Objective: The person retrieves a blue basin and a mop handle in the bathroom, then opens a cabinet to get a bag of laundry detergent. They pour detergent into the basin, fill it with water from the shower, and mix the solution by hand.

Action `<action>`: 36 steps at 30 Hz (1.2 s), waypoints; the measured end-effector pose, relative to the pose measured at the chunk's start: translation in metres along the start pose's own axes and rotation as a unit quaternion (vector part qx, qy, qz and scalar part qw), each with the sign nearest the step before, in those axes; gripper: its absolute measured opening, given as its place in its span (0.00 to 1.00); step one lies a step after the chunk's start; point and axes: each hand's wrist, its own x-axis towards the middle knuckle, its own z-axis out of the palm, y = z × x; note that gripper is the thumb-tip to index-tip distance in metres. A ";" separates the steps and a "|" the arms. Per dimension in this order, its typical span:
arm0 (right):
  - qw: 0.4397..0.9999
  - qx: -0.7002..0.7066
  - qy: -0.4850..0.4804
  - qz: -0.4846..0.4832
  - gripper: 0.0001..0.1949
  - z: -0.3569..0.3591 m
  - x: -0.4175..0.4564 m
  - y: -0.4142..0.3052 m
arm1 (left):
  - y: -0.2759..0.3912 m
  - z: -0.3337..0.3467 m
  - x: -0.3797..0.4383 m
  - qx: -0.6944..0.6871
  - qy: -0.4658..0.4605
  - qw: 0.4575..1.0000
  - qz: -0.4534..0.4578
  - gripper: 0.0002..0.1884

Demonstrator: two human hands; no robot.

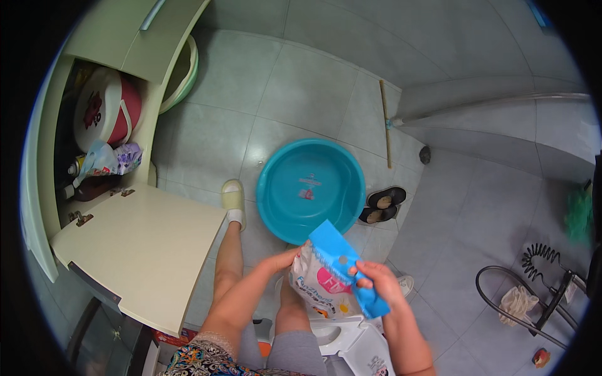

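A printed plastic bag [324, 282] with a blue top strip hangs between my two hands above my knee. My left hand [284, 260] holds the bag by its left edge, the fingers partly hidden behind it. With thumb and fingers, my right hand [374, 279] grips the blue strip near its right end. Just beyond the bag, a round teal plastic basin [268, 174] stands on the tiled floor, with printing on its bottom; the bag's corner overlaps its near rim in view. Whether the bag is sealed I cannot tell.
At left a cabinet door [146, 254] stands open beside shelves with a red-and-white bucket [106, 110], pouches and a bottle. Dark shoes [385, 204] lie right of the basin, near a long-handled floor squeegee [386, 124]. A white plastic stool-like item [348, 336] is by my legs.
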 end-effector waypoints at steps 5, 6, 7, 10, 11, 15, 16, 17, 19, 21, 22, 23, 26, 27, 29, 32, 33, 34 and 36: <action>0.997 0.020 0.062 -0.029 0.11 0.043 -0.059 0.003 | 0.028 0.031 0.024 -0.069 -0.079 0.994 0.005 0.36; 0.997 0.017 0.068 -0.038 0.11 0.051 -0.069 0.001 | 0.029 0.039 0.028 -0.050 -0.099 0.993 0.030 0.36; 0.996 0.017 0.074 -0.049 0.11 0.059 -0.077 -0.001 | 0.030 0.045 0.033 -0.029 -0.119 0.991 0.055 0.37; 0.987 0.015 0.116 -0.114 0.11 0.055 -0.085 -0.023 | 0.031 0.060 0.028 -0.068 -0.164 0.983 0.033 0.36; 0.983 0.006 0.124 -0.136 0.11 0.044 -0.085 -0.033 | 0.029 0.068 0.022 -0.098 -0.178 0.979 0.008 0.35; 0.986 0.075 0.106 -0.106 0.10 -0.024 -0.029 -0.037 | -0.010 0.067 0.014 -0.174 -0.192 0.959 -0.119 0.34; 0.984 0.059 0.145 -0.089 0.10 -0.026 -0.014 -0.037 | -0.018 0.063 0.014 -0.170 -0.176 0.965 -0.098 0.36; 0.980 0.042 0.183 -0.071 0.10 -0.030 0.002 -0.036 | -0.026 0.059 0.015 -0.167 -0.159 0.970 -0.078 0.38; 0.987 -0.020 0.158 -0.034 0.11 -0.048 0.032 -0.030 | -0.045 0.049 0.011 -0.161 -0.122 0.978 -0.044 0.41; 0.989 -0.031 0.143 0.002 0.11 -0.068 0.062 -0.019 | -0.063 0.037 0.010 -0.155 -0.085 0.984 -0.012 0.44; 0.990 -0.013 0.140 0.018 0.11 -0.075 0.077 -0.014 | -0.077 0.024 0.022 -0.123 -0.069 0.988 -0.068 0.49; 0.990 0.005 0.139 0.032 0.11 -0.085 0.092 -0.007 | -0.090 0.012 0.034 -0.125 -0.078 0.986 -0.073 0.50; 0.987 0.071 0.133 0.062 0.10 -0.105 0.125 0.004 | -0.107 -0.009 0.053 -0.127 -0.129 0.976 -0.119 0.55; 0.984 0.096 0.135 0.070 0.10 -0.106 0.132 0.003 | -0.107 -0.009 0.053 -0.138 -0.112 0.977 -0.115 0.53; 0.978 0.096 0.164 0.087 0.09 -0.106 0.145 0.002 | -0.106 -0.009 0.053 -0.159 -0.076 0.979 -0.105 0.48; 0.977 0.096 0.166 0.093 0.07 -0.108 0.158 0.001 | -0.105 -0.010 0.049 -0.149 -0.076 0.981 -0.094 0.46; 0.978 0.096 0.159 0.092 0.07 -0.109 0.161 0.001 | -0.104 -0.011 0.048 -0.139 -0.082 0.983 -0.087 0.45; 0.979 0.083 0.158 0.096 0.06 -0.111 0.163 0.003 | -0.103 -0.011 0.046 -0.130 -0.089 0.984 -0.081 0.45; 0.981 0.058 0.157 0.102 0.06 -0.114 0.165 0.004 | -0.102 -0.011 0.043 -0.112 -0.099 0.986 -0.070 0.44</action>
